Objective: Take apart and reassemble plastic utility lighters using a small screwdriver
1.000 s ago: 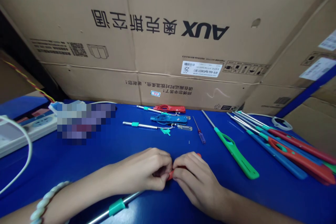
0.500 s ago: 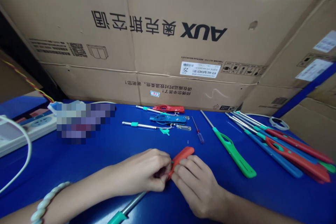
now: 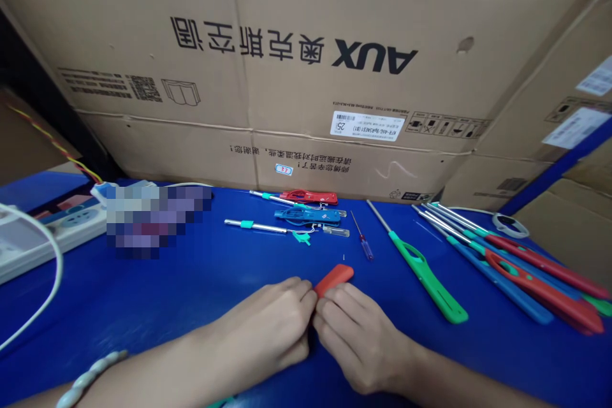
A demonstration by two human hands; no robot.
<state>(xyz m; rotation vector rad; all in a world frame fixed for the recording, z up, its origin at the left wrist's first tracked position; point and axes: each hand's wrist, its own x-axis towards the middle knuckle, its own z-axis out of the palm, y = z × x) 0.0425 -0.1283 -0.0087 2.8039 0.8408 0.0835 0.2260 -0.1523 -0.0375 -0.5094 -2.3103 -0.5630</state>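
Both hands are closed on a red-orange long-reach lighter [image 3: 335,276] low over the blue table. My left hand [image 3: 277,322] grips it from the left with bent fingers, and they cover its middle. My right hand [image 3: 356,335] pinches it from the right, close against the left fingertips. Only the far end of its handle shows clearly. A bit of green at the bottom edge peeks out under my left forearm. Just beyond the handle a tiny screw [image 3: 343,257] stands on the table. A screwdriver [image 3: 366,246] with a purple handle lies further back.
Opened lighter parts lie at the back: a red shell [image 3: 313,196], a blue shell [image 3: 310,217] and a metal tube [image 3: 262,227]. To the right are a green lighter [image 3: 428,277] and several assembled lighters [image 3: 526,268]. A power strip [image 3: 48,242] sits left, before a large carton [image 3: 287,102].
My left hand has rolled over the lighter and covers more of it. The metal tube and green tip below my wrist have mostly gone behind my left forearm.
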